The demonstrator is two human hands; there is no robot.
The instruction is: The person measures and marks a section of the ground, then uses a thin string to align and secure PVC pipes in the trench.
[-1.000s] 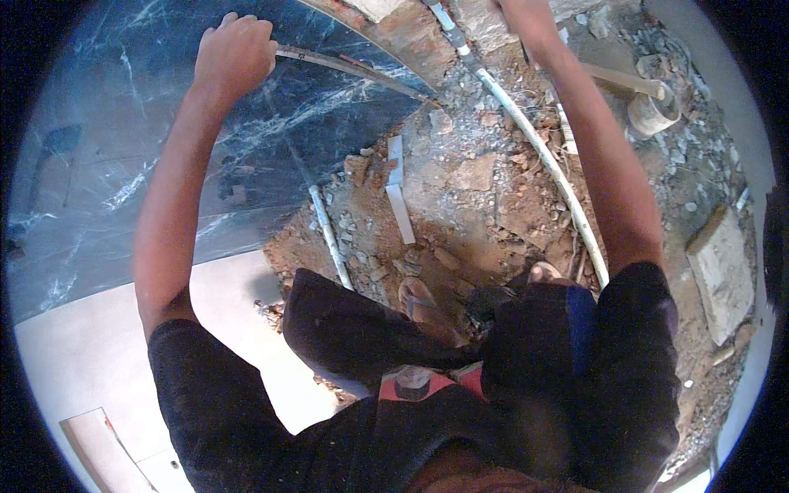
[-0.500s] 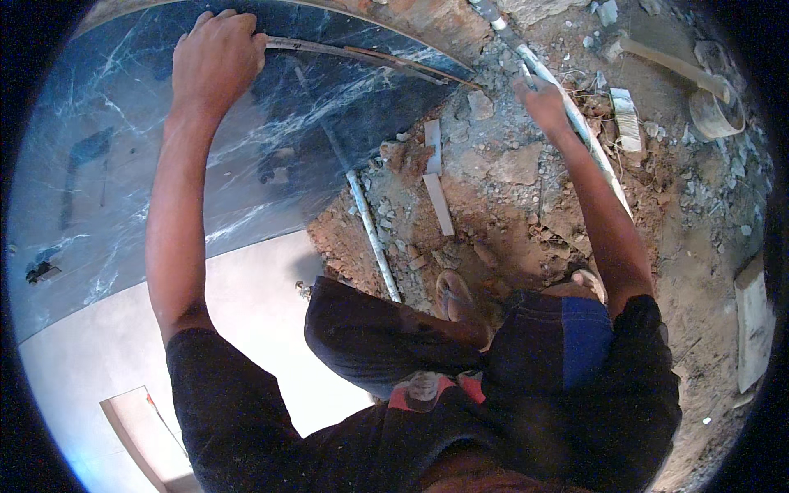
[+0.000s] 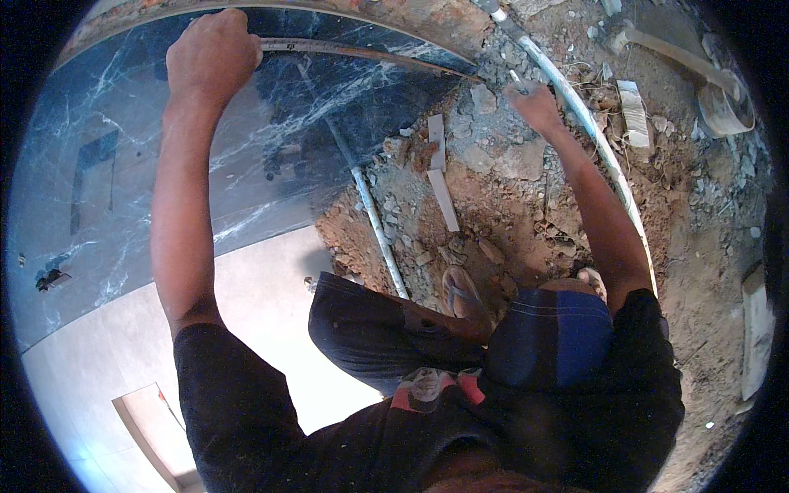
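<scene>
My left hand (image 3: 212, 51) is closed around one end of a tape-measure strip (image 3: 312, 45) lying across a dark blue veined marble-like panel (image 3: 115, 189). The strip reaches right toward the rubble. My right hand (image 3: 528, 105) has curled fingers around a thin light marker-like stick (image 3: 516, 77), just below the strip's far end and left of a long white pipe (image 3: 604, 144). A shorter white pipe (image 3: 378, 234) meets the panel's edge, where it is reflected. Two narrow pale offcuts (image 3: 444, 201) lie in the debris between my arms.
Broken soil and rubble (image 3: 509, 197) surround my sandaled feet (image 3: 460, 292). At right are a pale tub-like object (image 3: 723, 119) with a long bar across it, a pale block (image 3: 633, 111) and a slab (image 3: 752, 329). A white smooth surface (image 3: 82, 353) is at lower left.
My right hand has come down from the top right to near the strip's far end, holding the thin stick. My left hand has shifted left with the strip, as the view has shifted slightly.
</scene>
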